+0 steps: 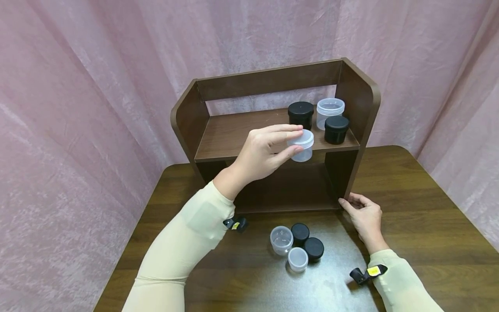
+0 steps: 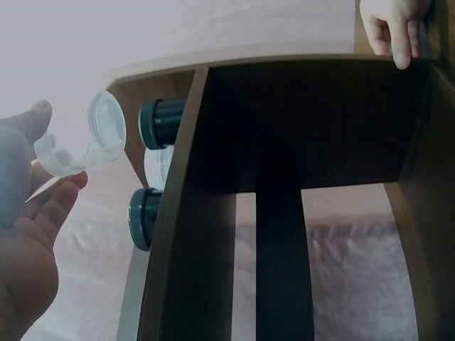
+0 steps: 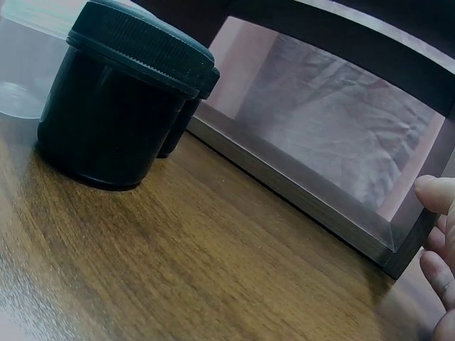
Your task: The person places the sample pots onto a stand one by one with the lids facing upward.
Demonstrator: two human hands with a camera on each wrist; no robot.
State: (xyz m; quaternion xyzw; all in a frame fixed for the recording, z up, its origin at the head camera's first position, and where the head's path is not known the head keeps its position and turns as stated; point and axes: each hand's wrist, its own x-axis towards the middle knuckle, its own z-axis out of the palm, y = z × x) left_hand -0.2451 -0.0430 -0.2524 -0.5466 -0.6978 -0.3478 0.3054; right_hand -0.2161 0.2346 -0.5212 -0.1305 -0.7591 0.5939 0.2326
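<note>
My left hand [image 1: 259, 152] holds a small clear plastic jar [image 1: 302, 152] between thumb and fingers, in front of the upper board of a brown wooden shelf [image 1: 241, 134]. The jar is upright, with a whitish lid on top. Behind it on that board stand a larger black jar [image 1: 300, 113], a clear jar [image 1: 326, 112] and a smaller black jar [image 1: 336, 131]. Low at the shelf's right side panel, my right hand [image 1: 365, 219] grips the front corner, thumb in front and fingers round the outside. The right wrist view shows its fingers [image 3: 441, 195] at that corner.
On the table [image 1: 409, 225] before the shelf stands a close group: a clear jar [image 1: 281, 240], a smaller whitish-lidded jar [image 1: 298, 260] and two black-lidded jars, one at the back [image 1: 300, 233] and one to the right [image 1: 314, 248]. A pink curtain [image 1: 97, 108] hangs behind.
</note>
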